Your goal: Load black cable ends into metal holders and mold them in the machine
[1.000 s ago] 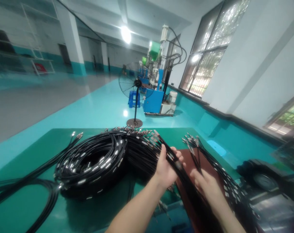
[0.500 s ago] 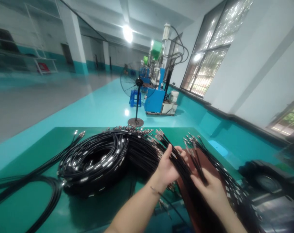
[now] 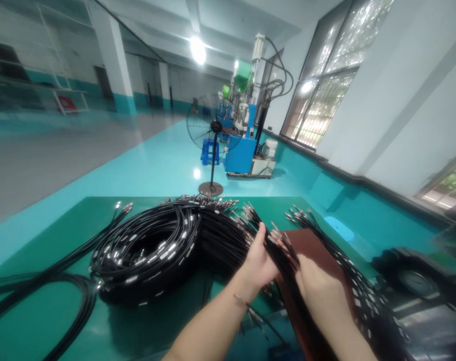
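Observation:
My left hand grips a bundle of thin black cables with small metal ends, just right of a big coil of black cables on the green table. My right hand closes on the same bundle a little lower, over a dark red mat. A second fan of black cables lies along the mat's right side, with metal tips pointing away from me.
Thick black cables trail off the table's left. A dark gauge-like device sits at the right. Beyond the table stand a pedestal fan, a blue stool and a blue machine on a teal floor.
My right hand has drawn a few cables from the right fan leftward into the bundle held by my left hand. Both hands have come closer together. The mat shows more bare surface.

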Demonstrator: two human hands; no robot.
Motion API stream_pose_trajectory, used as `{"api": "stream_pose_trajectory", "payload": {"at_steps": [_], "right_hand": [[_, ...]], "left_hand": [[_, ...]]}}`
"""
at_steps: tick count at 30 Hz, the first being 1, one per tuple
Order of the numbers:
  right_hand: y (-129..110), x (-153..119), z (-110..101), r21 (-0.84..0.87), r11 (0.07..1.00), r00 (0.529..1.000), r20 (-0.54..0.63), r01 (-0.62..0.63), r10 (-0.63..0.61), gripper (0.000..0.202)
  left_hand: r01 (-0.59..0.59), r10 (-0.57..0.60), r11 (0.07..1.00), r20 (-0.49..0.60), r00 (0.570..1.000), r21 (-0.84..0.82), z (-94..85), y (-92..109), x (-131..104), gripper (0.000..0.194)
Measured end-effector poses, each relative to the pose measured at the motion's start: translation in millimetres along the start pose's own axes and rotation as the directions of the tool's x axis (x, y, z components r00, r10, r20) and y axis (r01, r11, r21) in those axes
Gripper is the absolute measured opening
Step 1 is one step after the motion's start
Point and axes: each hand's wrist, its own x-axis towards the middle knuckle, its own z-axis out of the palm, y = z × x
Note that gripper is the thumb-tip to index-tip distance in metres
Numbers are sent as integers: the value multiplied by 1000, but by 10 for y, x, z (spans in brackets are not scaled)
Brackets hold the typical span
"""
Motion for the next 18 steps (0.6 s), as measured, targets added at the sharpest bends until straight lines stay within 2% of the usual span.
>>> {"api": "stream_pose_trajectory", "payload": {"at_steps": [2, 3, 4, 5, 7, 9, 12, 15, 16, 18], "right_hand": [[57, 35, -31, 11, 995, 994, -50, -101, 102, 23], [72, 56, -57, 77, 982, 982, -64, -171, 176, 23], [73, 76, -85, 180, 956, 970, -33, -231, 240, 23], [59, 92, -109, 296, 916, 963, 52, -269, 266, 23], [-5, 113, -130, 485, 823, 944, 282, -295, 172, 21], [-83, 127, -109, 552, 778, 905, 422, -300, 49, 20], [-123, 183, -56, 546, 757, 860, 508, -359, 41, 17], [-34, 280, -88, 587, 686, 804, 594, -429, -6, 11], [10, 304, -131, 599, 667, 798, 602, -442, -12, 11], [75, 313, -254, 614, 649, 815, 580, -450, 16, 11]], "left_hand": [[7, -7, 1000, 2, 1000, 8, -48, 11, 0, 43], [6, -6, 1000, -2, 1000, 14, -70, 17, -1, 43], [2, -2, 1000, -5, 1000, 18, -87, 21, -1, 43], [-4, 4, 1000, -8, 1000, 19, -100, 24, -1, 43], [-8, 8, 1000, -12, 1000, 11, -110, 24, 1, 43], [-5, 5, 1000, -9, 1000, -1, -112, 19, 3, 41], [-2, 2, 1000, 5, 1000, -8, -121, 5, -8, 40], [-8, 8, 1000, 5, 1000, -10, -143, 0, -24, 38], [-8, 8, 1000, 7, 1000, -13, -153, 4, -22, 38], [-7, 7, 1000, 13, 1000, -13, -179, 26, 6, 39]]}}
